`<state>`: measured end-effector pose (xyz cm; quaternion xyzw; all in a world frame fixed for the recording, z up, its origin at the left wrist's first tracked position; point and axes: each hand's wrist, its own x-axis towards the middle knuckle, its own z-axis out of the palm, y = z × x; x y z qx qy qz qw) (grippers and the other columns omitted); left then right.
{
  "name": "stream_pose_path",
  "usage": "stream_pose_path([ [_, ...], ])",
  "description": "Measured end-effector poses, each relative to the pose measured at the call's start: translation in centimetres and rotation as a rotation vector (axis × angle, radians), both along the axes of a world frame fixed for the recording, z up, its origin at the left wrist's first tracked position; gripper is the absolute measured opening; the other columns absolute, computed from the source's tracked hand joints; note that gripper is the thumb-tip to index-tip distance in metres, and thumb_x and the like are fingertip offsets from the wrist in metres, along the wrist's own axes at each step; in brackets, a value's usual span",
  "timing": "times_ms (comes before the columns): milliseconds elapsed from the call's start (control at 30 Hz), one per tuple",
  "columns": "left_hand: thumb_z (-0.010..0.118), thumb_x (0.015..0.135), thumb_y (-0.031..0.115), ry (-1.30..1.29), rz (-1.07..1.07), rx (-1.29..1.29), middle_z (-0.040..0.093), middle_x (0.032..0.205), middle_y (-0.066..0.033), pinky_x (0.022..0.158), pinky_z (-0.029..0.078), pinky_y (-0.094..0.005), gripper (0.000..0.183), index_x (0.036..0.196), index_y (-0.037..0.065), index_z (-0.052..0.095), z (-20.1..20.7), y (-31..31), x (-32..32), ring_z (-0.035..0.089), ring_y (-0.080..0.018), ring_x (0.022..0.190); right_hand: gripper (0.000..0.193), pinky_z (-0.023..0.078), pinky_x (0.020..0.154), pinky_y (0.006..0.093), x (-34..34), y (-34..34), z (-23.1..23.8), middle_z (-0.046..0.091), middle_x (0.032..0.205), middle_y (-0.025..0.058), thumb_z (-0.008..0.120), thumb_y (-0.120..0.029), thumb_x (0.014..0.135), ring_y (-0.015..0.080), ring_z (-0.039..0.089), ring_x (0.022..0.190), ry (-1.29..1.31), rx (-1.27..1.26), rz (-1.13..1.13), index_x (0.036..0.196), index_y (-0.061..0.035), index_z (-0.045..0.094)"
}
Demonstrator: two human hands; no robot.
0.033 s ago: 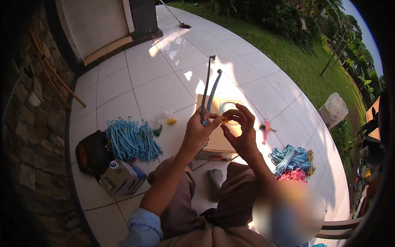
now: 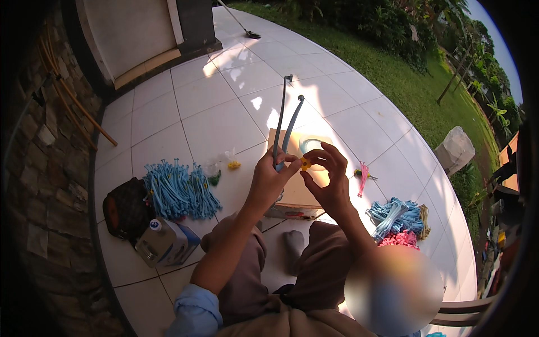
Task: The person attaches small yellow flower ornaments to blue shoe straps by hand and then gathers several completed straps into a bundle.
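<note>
One yellow flower (image 2: 305,164) sat pinched in my right hand (image 2: 331,183); my left hand (image 2: 268,176) closed round blue strips (image 2: 291,126), probably for steadiness.

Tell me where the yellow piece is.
In the head view, the yellow piece sits just right of centre, between the left hand and the right hand, over the cardboard box.

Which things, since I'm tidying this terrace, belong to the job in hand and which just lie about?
Likely in use:
long blue strips, in the left hand
small yellow flower-shaped piece, at the right hand
tan cardboard box beneath
pile of light-blue strips

Seemingly just lying about:
brown patterned bag
grey rectangular plastic jug
long-handled black brush
</note>
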<state>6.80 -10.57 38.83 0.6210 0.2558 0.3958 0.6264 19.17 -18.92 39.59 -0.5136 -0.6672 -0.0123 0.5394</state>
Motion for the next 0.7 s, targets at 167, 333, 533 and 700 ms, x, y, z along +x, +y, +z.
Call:
stream_pose_path([
  [167, 0.066, 0.078, 0.016, -0.027, -0.040, -0.175, 0.048, 0.064, 0.0019, 0.050, 0.027, -0.0164, 0.038, 0.071, 0.016, 0.028, 0.8, 0.1, -0.4, 0.031, -0.0031, 0.054, 0.060, 0.046, 0.080, 0.0356, 0.8, -0.6, 0.5, 0.054, 0.103, 0.0119, 0.066, 0.005, 0.070, 0.0304, 0.052, 0.098, -0.213, 0.062, -0.077, 0.118, -0.0069, 0.033],
  [333, 0.066, 0.078, 0.017, -0.015, -0.215, -0.429, 0.032, 0.059, 0.0065, 0.047, 0.022, -0.0190, 0.038, 0.072, 0.019, 0.028, 1.2, 0.1, -0.8, 0.028, -0.0039, 0.052, 0.044, 0.047, 0.073, 0.0323, 0.6, -1.0, 0.3, 0.055, 0.096, 0.0074, 0.068, 0.003, 0.069, 0.0237, 0.054, 0.092, -0.245, 0.048, -0.127, 0.108, -0.0085, 0.050],
  [533, 0.063, 0.081, 0.020, 0.010, -0.246, -0.419, 0.038, 0.061, 0.0054, 0.047, 0.024, -0.0188, 0.033, 0.075, 0.017, 0.031, 1.6, -0.3, -0.6, 0.028, -0.0035, 0.052, 0.039, 0.048, 0.070, 0.0313, 1.0, -0.9, 0.2, 0.058, 0.090, 0.0062, 0.068, 0.005, 0.068, 0.0208, 0.056, 0.089, -0.258, 0.128, -0.122, 0.102, -0.0082, 0.054],
  [700, 0.054, 0.087, 0.020, -0.117, -0.135, -0.308, 0.055, 0.070, -0.0033, 0.047, 0.027, -0.0176, 0.019, 0.094, 0.010, 0.039, 1.1, -0.6, 0.1, 0.029, -0.0033, 0.052, 0.030, 0.048, 0.073, 0.0288, 0.5, -0.8, 0.1, 0.062, 0.087, 0.0080, 0.068, 0.003, 0.071, 0.0184, 0.059, 0.085, 0.192, 0.141, -0.174, 0.095, -0.0030, 0.051],
])
